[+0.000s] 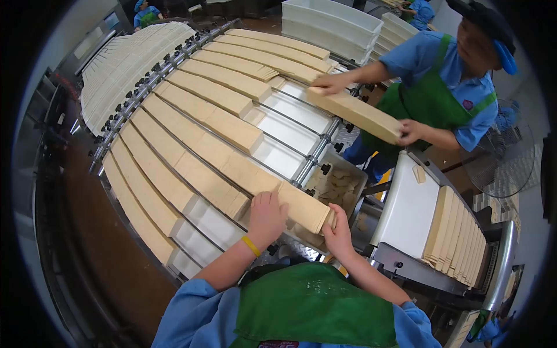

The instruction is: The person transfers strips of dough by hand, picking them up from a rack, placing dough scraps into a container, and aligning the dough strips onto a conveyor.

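Note:
Long rows of stacked, flat beige sheets [197, 123] lie in lanes between metal rods on a white surface. At the near end of one row, my left hand [268, 219] rests on the side of a stack, its fingers curled over the edge. My right hand [339, 231] grips the outer end of the same stack [304, 206], thumb and fingers around its corner. The stack reaches out past the crossbar [316, 153]. Its underside is hidden.
Across from me, a co-worker [441, 93] holds another long stack [357, 113] in both hands. Below is a bin of scraps [333, 188]. At right, a white conveyor [406, 203] carries leaning stacks [455, 238]. White crates [331, 26] stand at the back, a fan [502, 151] at the far right.

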Available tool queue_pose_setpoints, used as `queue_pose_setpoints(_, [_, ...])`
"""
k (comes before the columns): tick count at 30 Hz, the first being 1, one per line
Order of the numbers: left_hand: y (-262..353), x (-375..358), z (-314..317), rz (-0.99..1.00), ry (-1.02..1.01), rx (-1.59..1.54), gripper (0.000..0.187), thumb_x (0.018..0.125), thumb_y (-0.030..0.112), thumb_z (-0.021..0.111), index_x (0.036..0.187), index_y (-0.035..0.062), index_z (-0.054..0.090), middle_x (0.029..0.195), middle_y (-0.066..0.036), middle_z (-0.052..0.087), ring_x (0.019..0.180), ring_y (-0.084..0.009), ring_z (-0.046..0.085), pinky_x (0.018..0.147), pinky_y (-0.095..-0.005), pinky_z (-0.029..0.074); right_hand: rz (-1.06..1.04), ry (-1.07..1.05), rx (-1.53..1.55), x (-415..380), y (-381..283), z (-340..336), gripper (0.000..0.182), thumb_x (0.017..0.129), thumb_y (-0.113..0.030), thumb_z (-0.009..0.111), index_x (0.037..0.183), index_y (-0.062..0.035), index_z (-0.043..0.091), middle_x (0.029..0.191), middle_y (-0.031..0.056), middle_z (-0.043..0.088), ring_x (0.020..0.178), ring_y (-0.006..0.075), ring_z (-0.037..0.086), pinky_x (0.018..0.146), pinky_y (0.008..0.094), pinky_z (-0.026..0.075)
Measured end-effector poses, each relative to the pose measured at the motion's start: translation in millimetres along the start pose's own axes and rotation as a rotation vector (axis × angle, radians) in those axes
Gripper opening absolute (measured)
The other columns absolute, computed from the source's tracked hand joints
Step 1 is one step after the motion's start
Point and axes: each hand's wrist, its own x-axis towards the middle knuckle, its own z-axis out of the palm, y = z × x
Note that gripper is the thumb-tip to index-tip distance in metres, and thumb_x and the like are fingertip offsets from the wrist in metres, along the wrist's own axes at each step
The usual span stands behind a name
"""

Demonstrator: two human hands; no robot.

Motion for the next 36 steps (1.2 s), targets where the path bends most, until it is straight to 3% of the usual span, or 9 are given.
queue_pose_setpoints(5, [6, -4, -5, -0.073, -0.047, -0.234, 0.034, 0.085, 0.019, 0.06, 0.107, -0.0066, 0.053, 0.102, -0.024, 0.053, 0.097, -0.0412, 0.05, 0.086, -0.0479, 0.04, 0.075, 0.06, 0.202, -13, 24, 12, 0.053, 0.084, 0.0, 0.051, 0.135, -0.0024, 0.035, 0.122, 0.0141, 0.046, 0.116, 0.0223, 0.046, 0.101, 0.0328, 0.036])
queue_pose_setpoints(9, [-11, 36, -2, -0.02, 0.15, -0.397, 0.025, 0.088, 0.016, 0.055, 0.104, -0.0041, 0.055, 0.095, -0.023, 0.057, 0.09, -0.0398, 0.053, 0.08, -0.0458, 0.043, -0.045, 0.136, 0.271, 9, 5, 13, 0.053, 0.085, -0.002, 0.052, 0.135, -0.0029, 0.033, 0.121, 0.0156, 0.046, 0.113, 0.0227, 0.048, 0.097, 0.0333, 0.039])
queue_pose_setpoints(14, [-69, 117, 19, -0.159, 0.256, -0.409, 0.023, 0.094, 0.016, 0.047, 0.094, -0.0031, 0.061, 0.084, -0.023, 0.062, 0.081, -0.0397, 0.06, 0.071, -0.0435, 0.048, -0.121, 0.172, 0.086, 102, 0, 39, 0.041, 0.086, -0.006, 0.052, 0.126, -0.0049, 0.042, 0.116, 0.0203, 0.05, 0.107, 0.0327, 0.054, 0.093, 0.0362, 0.043])
queue_pose_setpoints(20, [-108, 139, 38, -0.277, -0.178, 0.023, 0.022, 0.088, 0.016, 0.056, 0.1, -0.002, 0.061, 0.092, -0.023, 0.062, 0.089, -0.0372, 0.06, 0.079, -0.0451, 0.047, 0.245, -0.067, -0.246, 151, -28, 62, 0.026, 0.082, -0.013, 0.057, 0.108, -0.0076, 0.056, 0.112, 0.019, 0.055, 0.107, 0.0356, 0.054, 0.093, 0.0389, 0.044])
queue_pose_setpoints(24, [-96, 108, 31, -0.114, 0.062, -0.013, 0.022, 0.081, 0.012, 0.063, 0.098, -0.0021, 0.061, 0.104, -0.023, 0.061, 0.099, -0.0388, 0.057, 0.087, -0.0444, 0.046, 0.245, -0.043, -0.125, 149, -27, 70, 0.04, 0.081, -0.019, 0.059, 0.118, -0.0057, 0.057, 0.119, 0.0202, 0.055, 0.11, 0.033, 0.054, 0.095, 0.0395, 0.043])
queue_pose_setpoints(30, [-62, 74, 5, 0.045, 0.117, -0.068, 0.02, 0.077, 0.008, 0.065, 0.095, -0.0013, 0.062, 0.106, -0.021, 0.06, 0.101, -0.0397, 0.056, 0.089, -0.0455, 0.045, 0.293, -0.189, 0.19, 148, -17, 65, 0.042, 0.081, -0.02, 0.061, 0.118, -0.0028, 0.06, 0.102, 0.0174, 0.064, 0.092, 0.0282, 0.062, 0.083, 0.0353, 0.048])
queue_pose_setpoints(31, [-57, 68, 2, 0.066, 0.113, -0.11, 0.019, 0.077, 0.008, 0.065, 0.094, -0.0005, 0.062, 0.105, -0.021, 0.06, 0.1, -0.039, 0.056, 0.089, -0.0451, 0.045, 0.184, -0.094, 0.156, 143, -4, 63, 0.033, 0.085, -0.019, 0.06, 0.113, -0.0018, 0.062, 0.091, 0.0118, 0.066, 0.078, 0.0206, 0.062, 0.074, 0.0306, 0.049])
queue_pose_setpoints(34, [-45, 44, 3, 0.093, 0.101, -0.207, 0.017, 0.077, 0.007, 0.066, 0.093, 0.0012, 0.062, 0.104, -0.019, 0.061, 0.1, -0.0371, 0.057, 0.089, -0.044, 0.046, 0.229, -0.102, 0.571, 110, 20, 22, 0.026, 0.089, -0.016, 0.059, 0.11, -0.0022, 0.064, 0.089, 0.0064, 0.065, 0.075, 0.0134, 0.059, 0.071, 0.0273, 0.048])
queue_pose_setpoints(36, [-36, 29, 4, 0.104, 0.061, -0.273, 0.015, 0.078, 0.006, 0.066, 0.092, 0.0018, 0.062, 0.103, -0.018, 0.061, 0.099, -0.0356, 0.058, 0.088, -0.0428, 0.046, 0.293, -0.102, 0.488, 82, 36, -16, 0.026, 0.092, -0.016, 0.057, 0.115, -0.004, 0.06, 0.091, 0.0019, 0.064, 0.081, 0.0095, 0.058, 0.072, 0.0255, 0.047])
